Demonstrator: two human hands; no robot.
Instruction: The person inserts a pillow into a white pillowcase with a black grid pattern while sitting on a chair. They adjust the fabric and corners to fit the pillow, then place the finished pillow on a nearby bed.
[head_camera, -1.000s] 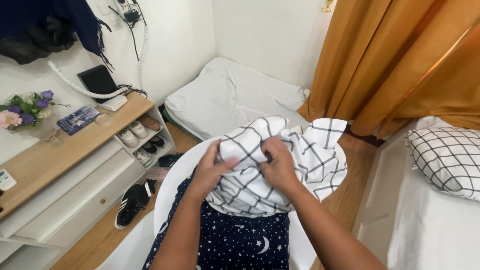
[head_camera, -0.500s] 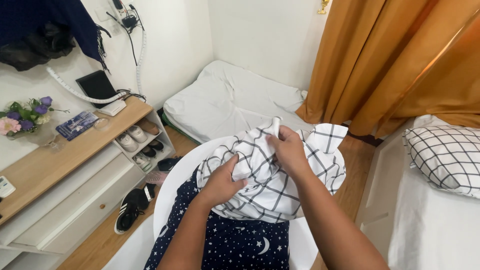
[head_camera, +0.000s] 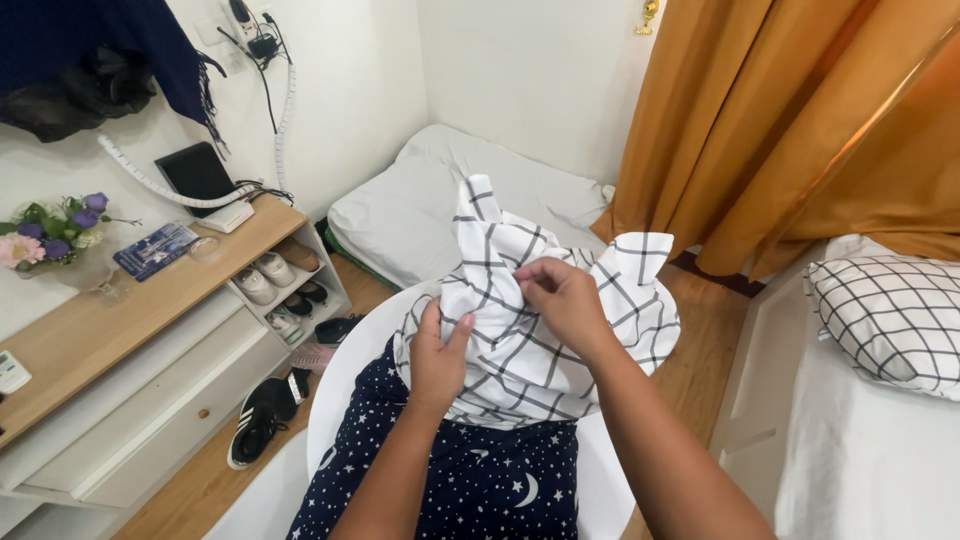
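White checked cloth (head_camera: 530, 330) is being gripped by both hands: left hand (head_camera: 437, 360) clutching its side, right hand (head_camera: 562, 300) pinching a fold. Loose corners may be slipping free.

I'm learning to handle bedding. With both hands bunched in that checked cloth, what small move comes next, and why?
Probably draw the hands apart: the left hand and right hand pinch the crumpled checked cloth close together, so spreading would open it out.
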